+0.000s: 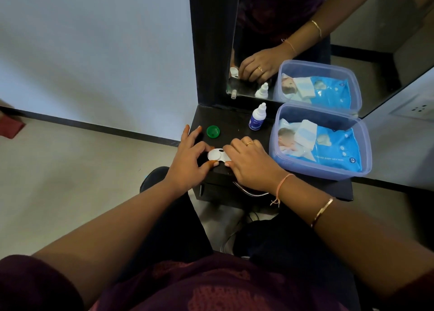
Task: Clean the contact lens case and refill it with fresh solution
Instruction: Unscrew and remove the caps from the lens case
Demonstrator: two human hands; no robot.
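Two hands are down on the dark vanity shelf, and between them sits the white contact lens case, right near the shelf's front edge. Left hand pinches the case's left well, thumb at the near rim and fingers over the far side. Right hand covers the right end of the case, fingers curled down on it; whether it grips a cap there or just presses, I cannot tell, that part is hidden under the fingers.

On to the containers. A green cap lies loose and open side up behind the left hand, apart from the case. A small white-and-blue solution bottle stands upright further back, nozzle cap on, close to the mirror. On the right, a clear lidless plastic tub holds a blue pack of baby wipes, lying flat and filling most of it. What is inside the case wells cannot be seen.

Room is tight. The tub takes the whole right half of the shelf, its near corner at the front edge, just beside the right hand. The mirror closes off the back. Bare shelf remains only around the green cap and bottle. Left of the shelf it drops straight to open floor.
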